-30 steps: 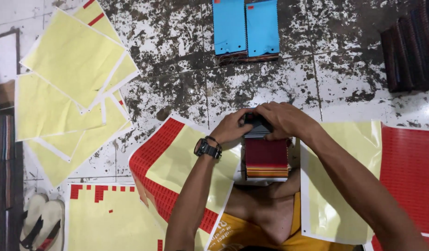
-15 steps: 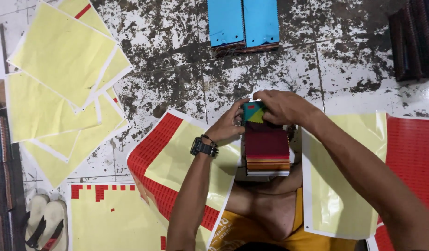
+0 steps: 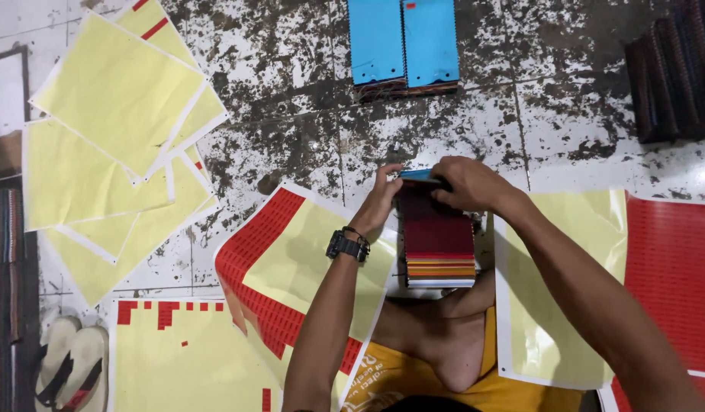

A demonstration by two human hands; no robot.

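Gripping swatch stack [image 3: 436,240], both hands closed

Red label sheets [image 3: 261,252] by your left forearm, another red label sheet [image 3: 669,275] right of you, peeled yellow backing sheets [image 3: 116,95] fanned far left

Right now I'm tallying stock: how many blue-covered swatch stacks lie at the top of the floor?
2. The left blue stack and the right blue stack lie side by side, touching, beyond the hands. Their top ends are cut off by the frame; more may lie out of view.
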